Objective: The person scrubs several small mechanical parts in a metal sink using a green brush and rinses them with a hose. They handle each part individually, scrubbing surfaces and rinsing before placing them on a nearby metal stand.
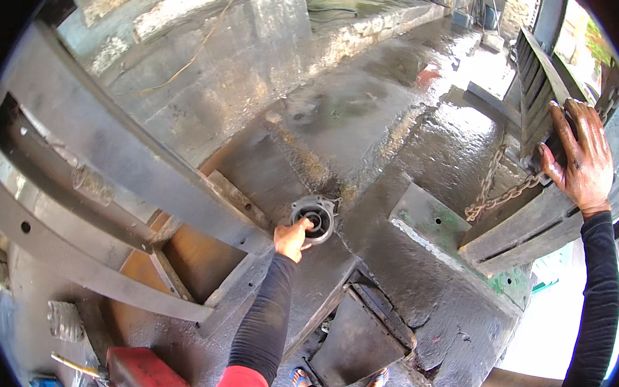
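Metal housing (323,232), round and dull grey, is sitting in view near the centre of the scene, with the left hand (292,240) clamping its rim at seven o'clock. The housing is showing a broad pale outer ring, a dark hollow inside it, and a smaller ring with ribs at the middle; small lugs are jutting from its edge toward one o'clock. Its open face is pointing up toward the wearer, and the fingers of the left hand are reaching over the rim into the hollow. Whether the part is touching the wet floor (344,123) below or hanging above it, I cannot tell.

Between two and three o'clock, the right hand (587,158) is resting on a dark slatted frame (539,91), its thumb standing apart from the fingers, which are lying over the top edge. How firmly it is pressing, I cannot tell.

A rusty chain (494,201) is looping at three o'clock, beside a heavy beam (539,226). Toward nine o'clock, a curved grey beam (132,136) is sweeping inward. A red container (146,373) is standing at seven o'clock, and a dark plate (360,336) is lying at five, near the wearer's sandalled feet.
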A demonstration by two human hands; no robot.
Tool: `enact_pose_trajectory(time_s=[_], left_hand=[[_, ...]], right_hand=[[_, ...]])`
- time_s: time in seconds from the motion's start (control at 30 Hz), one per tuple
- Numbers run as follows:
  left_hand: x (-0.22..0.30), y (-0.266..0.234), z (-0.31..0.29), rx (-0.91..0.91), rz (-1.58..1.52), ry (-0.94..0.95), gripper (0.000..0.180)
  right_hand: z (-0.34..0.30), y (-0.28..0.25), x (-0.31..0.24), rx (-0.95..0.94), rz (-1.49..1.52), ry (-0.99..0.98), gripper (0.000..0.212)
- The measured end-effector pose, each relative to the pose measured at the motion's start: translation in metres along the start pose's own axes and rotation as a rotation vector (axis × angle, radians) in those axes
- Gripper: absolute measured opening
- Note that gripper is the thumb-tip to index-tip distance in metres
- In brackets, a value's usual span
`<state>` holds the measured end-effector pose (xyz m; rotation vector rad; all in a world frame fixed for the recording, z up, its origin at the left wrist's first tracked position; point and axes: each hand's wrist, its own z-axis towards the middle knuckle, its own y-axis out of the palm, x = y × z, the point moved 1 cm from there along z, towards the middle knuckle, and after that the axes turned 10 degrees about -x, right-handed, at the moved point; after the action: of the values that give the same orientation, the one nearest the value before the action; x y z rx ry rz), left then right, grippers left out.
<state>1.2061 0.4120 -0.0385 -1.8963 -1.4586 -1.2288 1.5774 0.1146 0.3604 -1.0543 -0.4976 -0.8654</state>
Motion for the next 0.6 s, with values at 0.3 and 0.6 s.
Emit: enact_pose_trajectory(time_s=[0.3, 0.6], left_hand=[[-0.033, -0.046, -0.110, 0.022, -0.116, 0.192, 0.025], [-0.081, -0.165, -0.276, 0.182, -0.015, 0.362, 0.024]], right_hand=[[0.009, 0.029, -0.242, 0.015, 1.054, -0.164, 0.022], [0.070, 0.140, -0.543, -0.413, 1.157, -0.192, 0.041]])
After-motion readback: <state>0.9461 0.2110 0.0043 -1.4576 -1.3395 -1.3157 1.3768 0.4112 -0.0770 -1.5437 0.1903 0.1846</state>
